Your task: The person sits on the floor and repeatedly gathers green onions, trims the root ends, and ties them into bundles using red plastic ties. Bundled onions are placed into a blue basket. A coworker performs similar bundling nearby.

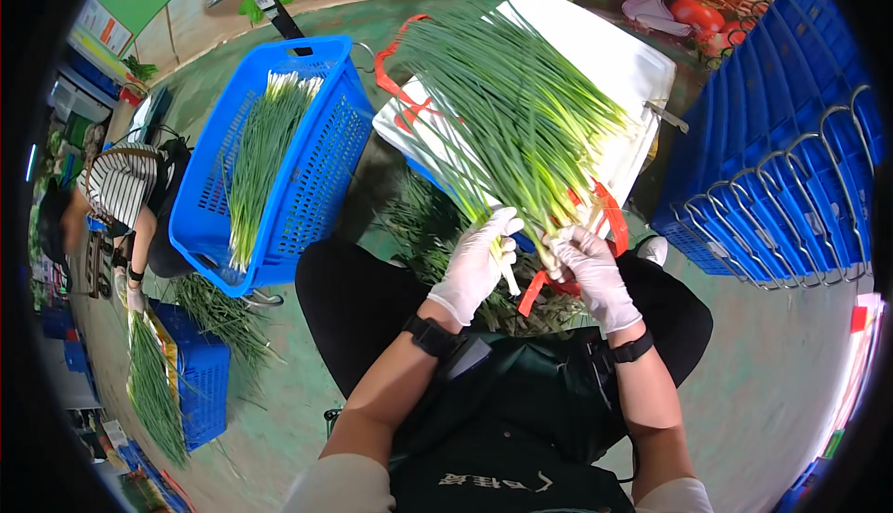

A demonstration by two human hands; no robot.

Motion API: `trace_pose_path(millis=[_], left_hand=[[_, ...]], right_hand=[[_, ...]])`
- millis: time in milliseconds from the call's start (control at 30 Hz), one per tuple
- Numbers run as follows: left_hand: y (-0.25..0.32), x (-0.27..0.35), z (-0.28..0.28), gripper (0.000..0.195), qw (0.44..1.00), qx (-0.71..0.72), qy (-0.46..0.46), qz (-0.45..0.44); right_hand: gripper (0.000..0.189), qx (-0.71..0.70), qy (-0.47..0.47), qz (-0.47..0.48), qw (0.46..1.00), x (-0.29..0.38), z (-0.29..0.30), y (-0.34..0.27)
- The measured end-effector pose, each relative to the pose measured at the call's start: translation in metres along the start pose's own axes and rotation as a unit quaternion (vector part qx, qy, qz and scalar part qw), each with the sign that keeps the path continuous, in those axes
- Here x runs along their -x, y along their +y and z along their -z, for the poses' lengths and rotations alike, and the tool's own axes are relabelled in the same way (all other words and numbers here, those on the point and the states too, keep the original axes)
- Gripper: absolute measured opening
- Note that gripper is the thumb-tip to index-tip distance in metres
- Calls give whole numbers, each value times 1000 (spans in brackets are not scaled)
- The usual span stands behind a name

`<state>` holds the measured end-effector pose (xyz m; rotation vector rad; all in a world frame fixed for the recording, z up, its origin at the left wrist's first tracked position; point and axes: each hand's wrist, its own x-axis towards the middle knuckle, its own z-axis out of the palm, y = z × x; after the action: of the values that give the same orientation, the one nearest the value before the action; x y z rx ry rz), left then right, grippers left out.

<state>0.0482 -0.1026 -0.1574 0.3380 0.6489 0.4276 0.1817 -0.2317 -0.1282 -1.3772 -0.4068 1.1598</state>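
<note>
Before me a large heap of scallions lies across a white foam board or lid, green tips pointing away and pale root ends towards me. My left hand, in a white glove, is closed around a few scallion stalks whose white ends stick out below the fingers. My right hand, also gloved, pinches the root end of other stalks at the heap's near edge. Red ribbon lies by the right hand, and another red strip curls at the far left of the heap.
A blue perforated crate at left holds bundled scallions. Nested blue crates with metal handles stand at right. Trimmed green leaves litter the floor between my legs. A co-worker bends over scallions at far left.
</note>
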Motion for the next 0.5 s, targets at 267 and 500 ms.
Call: trace_pose_path(millis=[267, 500], left_hand=[[-34, 3, 4, 16, 999, 0, -30, -13], [-18, 22, 2, 20, 991, 22, -126, 29]], right_hand=[[15, -97, -21, -74, 992, 13, -1, 20], [18, 76, -99, 84, 989, 17, -2, 26]])
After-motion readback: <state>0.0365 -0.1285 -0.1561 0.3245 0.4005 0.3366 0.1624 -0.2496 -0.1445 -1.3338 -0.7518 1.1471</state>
